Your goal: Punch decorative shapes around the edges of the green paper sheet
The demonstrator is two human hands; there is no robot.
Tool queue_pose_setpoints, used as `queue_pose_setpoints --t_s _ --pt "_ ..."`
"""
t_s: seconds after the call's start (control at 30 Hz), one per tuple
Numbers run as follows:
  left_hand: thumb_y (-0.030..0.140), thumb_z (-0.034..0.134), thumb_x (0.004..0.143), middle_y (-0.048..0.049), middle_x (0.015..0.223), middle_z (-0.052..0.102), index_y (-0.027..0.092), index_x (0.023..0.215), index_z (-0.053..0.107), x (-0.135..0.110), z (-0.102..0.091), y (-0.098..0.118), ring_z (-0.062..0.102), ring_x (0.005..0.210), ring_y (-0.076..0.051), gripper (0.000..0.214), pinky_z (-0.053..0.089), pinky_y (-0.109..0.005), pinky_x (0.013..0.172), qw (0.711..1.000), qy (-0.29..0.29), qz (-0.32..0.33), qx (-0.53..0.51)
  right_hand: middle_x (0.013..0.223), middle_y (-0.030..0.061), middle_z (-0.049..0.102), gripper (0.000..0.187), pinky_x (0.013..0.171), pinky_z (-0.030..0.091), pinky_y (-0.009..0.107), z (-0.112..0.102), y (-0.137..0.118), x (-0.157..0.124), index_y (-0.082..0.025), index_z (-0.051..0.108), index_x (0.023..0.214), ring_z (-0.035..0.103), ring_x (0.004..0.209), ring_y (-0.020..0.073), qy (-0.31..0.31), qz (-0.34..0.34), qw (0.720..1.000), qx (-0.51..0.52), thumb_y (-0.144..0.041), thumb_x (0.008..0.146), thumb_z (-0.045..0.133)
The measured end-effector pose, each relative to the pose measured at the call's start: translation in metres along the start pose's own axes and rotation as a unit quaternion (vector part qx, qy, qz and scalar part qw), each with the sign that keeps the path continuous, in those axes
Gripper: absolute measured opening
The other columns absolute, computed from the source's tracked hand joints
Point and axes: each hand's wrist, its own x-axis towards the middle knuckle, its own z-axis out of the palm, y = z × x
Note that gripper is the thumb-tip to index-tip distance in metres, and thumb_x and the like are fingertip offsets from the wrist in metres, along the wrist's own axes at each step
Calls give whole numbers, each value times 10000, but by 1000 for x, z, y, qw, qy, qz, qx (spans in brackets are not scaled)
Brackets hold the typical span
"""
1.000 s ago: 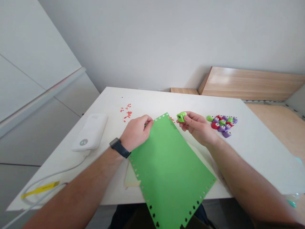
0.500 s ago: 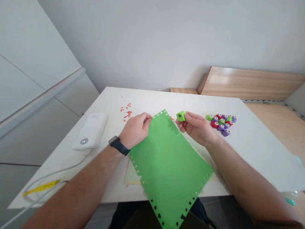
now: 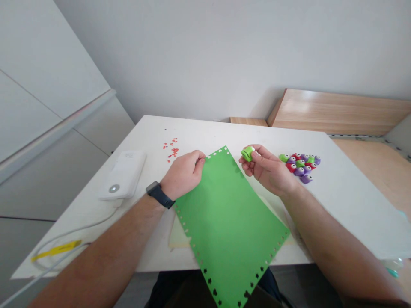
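"How do your grips stand?"

"My left grip (image 3: 183,176) pinches the green paper sheet (image 3: 229,205) by its far left edge. My right grip (image 3: 268,169) is clamped on a green craft punch (image 3: 247,153), just beside the sheet's far corner."

"And the sheet?"

"It slants over the bench (image 3: 337,201), perforated along three sides, its near corner past the bench's edge."

"Farther out?"

"Red cut-outs (image 3: 175,150) lie scattered beyond my left grip; green, red and purple punches (image 3: 300,163) cluster to the right."

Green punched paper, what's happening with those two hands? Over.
Left hand pinching green paper by its edge. Right hand holding green craft punch, apart from paper. Other punches grouped farther right, clear of paper.
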Motion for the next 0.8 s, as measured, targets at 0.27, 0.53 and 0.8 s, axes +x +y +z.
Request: queue_pose_setpoints --t_s 0.27,0.53,0.8 --pt "310 452 1033 -44 902 748 203 1031 676 -1 -1 3 663 774 -222 248 437 -336 717 1000 -4 9 -7 1020 21 663 286 687 443 323 -2 4 3 -326 647 1150 614 849 188 22 -2 1000 9 -402 900 762" --pt "305 463 1037 -42 914 749 199 1028 673 -2 -2 5 673 810 -219 235 440 -332 729 1000 1 14 -20 1000 17 666 244 735 457 316 -3 5 3 -273 685 1104 619 857 164 13 13 999 47 -268 877 773" --pt "309 469 1041 -51 936 752 193 1032 672 -2 -3 7 644 759 -209 234 427 -341 714 1000 -8 19 -24 907 -8 654 221 732 441 298 -9 13 9 -253 694 1064 603 837 145 61 -47 995 -67 -364 899 792"
